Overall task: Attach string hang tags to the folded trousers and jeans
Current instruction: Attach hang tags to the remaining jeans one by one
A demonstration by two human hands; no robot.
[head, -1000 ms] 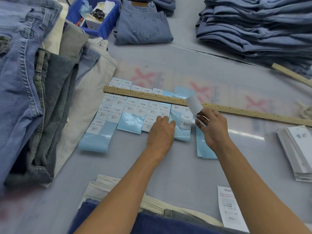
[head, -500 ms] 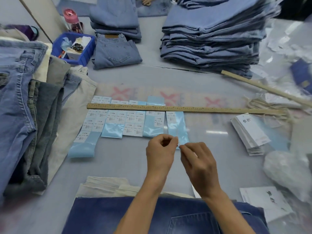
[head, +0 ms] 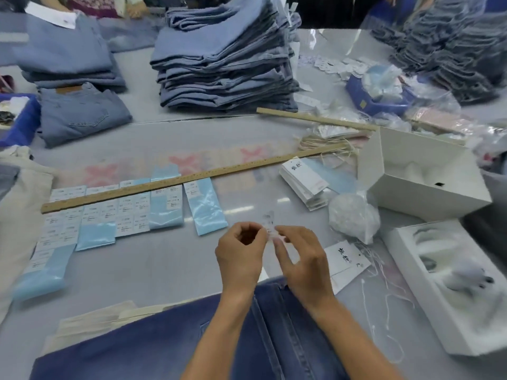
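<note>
Holding a small white sticker label (head: 270, 224) between them, the left hand (head: 240, 255) and right hand (head: 300, 259) meet just above the near edge of the table (head: 170, 267), fingers curled in and pinching the label from either side; it is blurred, so its print cannot be read. They seem to hold it up clear of the surface so it can be handled without sticking down early. Directly beneath the wrists lie dark blue folded jeans (head: 153, 341), placed close, probably as the next pair to be tagged. Just right of the right hand rests a white hang tag (head: 347, 259) with loose white string (head: 384, 305) trailing beside it, within easy reach. Beyond and left of the hands, pale blue sticker sheets (head: 204, 205) sit in a row, pinned under a long wooden ruler (head: 175, 182), likely to keep them flat. Beyond the right hand is a stack of hang tags (head: 304, 182) and an open white box (head: 422, 174). Farther off stand tall piles of folded blue trousers (head: 225, 58) on the grey worktable.
</note>
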